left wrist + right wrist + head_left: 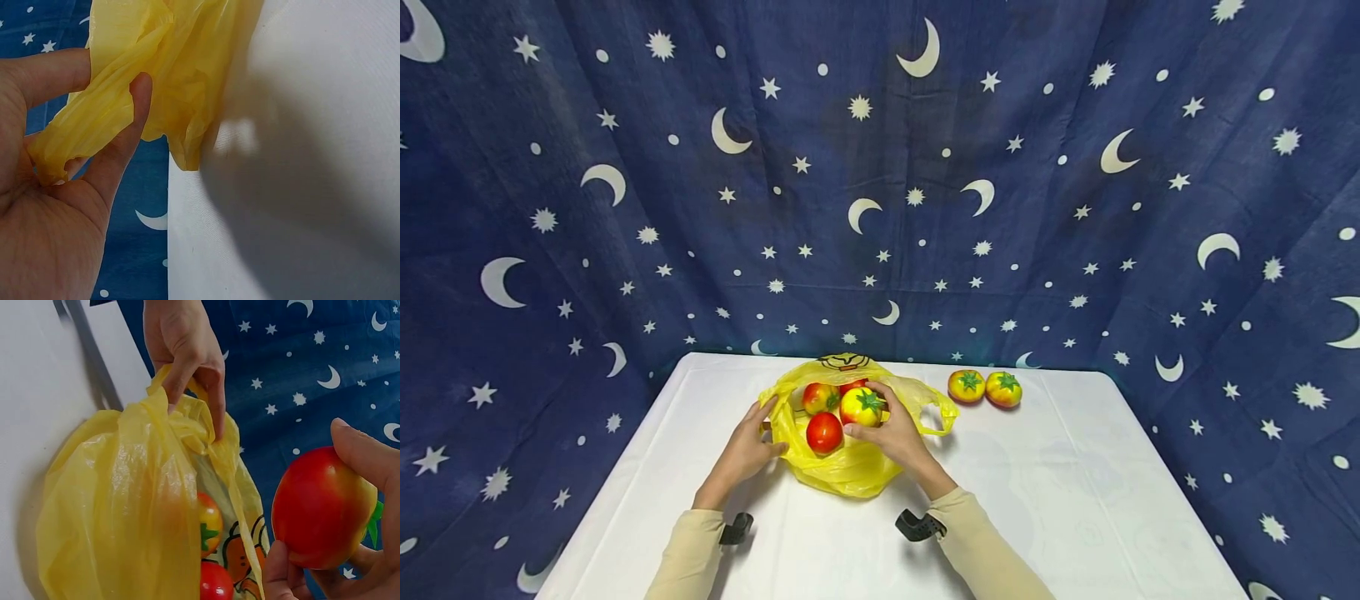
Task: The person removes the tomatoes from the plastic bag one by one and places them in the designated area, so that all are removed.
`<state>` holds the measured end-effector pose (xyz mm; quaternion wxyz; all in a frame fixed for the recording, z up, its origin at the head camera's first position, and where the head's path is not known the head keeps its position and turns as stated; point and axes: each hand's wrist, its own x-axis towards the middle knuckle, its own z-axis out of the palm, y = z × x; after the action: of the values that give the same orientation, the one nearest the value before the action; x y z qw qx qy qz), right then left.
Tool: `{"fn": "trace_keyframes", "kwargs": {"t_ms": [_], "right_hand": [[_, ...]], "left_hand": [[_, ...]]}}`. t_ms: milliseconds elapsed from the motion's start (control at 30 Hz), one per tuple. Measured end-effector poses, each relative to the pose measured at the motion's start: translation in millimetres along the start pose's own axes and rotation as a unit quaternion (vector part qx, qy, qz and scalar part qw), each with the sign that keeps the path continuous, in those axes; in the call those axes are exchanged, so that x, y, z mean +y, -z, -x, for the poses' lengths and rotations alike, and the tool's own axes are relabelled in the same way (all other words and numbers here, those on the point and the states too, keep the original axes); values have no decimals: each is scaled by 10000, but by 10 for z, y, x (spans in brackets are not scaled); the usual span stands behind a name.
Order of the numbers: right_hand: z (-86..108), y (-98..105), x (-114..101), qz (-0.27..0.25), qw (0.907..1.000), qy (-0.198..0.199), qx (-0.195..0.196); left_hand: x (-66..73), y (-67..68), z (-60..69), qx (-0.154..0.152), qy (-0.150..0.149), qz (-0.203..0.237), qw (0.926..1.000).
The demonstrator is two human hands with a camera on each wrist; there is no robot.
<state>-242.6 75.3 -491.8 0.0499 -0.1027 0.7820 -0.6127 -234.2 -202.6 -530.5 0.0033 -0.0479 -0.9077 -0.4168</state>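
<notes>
A yellow plastic bag (pixel 850 477) lies on the white table with its mouth spread open. My left hand (pixel 747 450) holds the left side of its rim, with the bag's handle looped across the fingers in the left wrist view. In my right hand (pixel 901 435) is a red-and-yellow tomato (pixel 322 506) with a green leafy top, held over the bag's opening. Inside the bag are a red-and-yellow tomato (pixel 818 398), a red tomato (pixel 824 433) and another red one (pixel 852 386), partly hidden behind the held tomato.
Two more red-and-yellow tomatoes, a left one (pixel 966 386) and a right one (pixel 1003 389), sit side by side near the table's back edge, right of the bag. Behind the white table (pixel 1075 500) hangs a dark blue curtain (pixel 880 275) with moons and stars.
</notes>
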Motion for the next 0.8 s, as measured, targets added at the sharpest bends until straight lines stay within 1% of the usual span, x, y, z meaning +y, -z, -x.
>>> {"fn": "trace_keyframes", "kwargs": {"t_ms": [67, 167, 367, 500, 667, 800], "right_hand": [[16, 14, -24, 24, 10000, 46, 36], [45, 41, -85, 6, 10000, 79, 48], [83, 113, -139, -13, 9998, 214, 41], [125, 158, -167, -19, 9993, 368, 58], [180, 244, -191, 219, 9985, 446, 225], [212, 335, -189, 336, 9980, 428, 325]], "left_hand": [[4, 1, -3, -9, 35, 24, 10000], [5, 6, -6, -23, 10, 22, 10000], [13, 12, -15, 0, -8, 28, 10000], [9, 9, -14, 19, -45, 34, 10000], [3, 6, -15, 38, -100, 99, 9999], [-15, 5, -19, 45, -123, 81, 9999]]}}
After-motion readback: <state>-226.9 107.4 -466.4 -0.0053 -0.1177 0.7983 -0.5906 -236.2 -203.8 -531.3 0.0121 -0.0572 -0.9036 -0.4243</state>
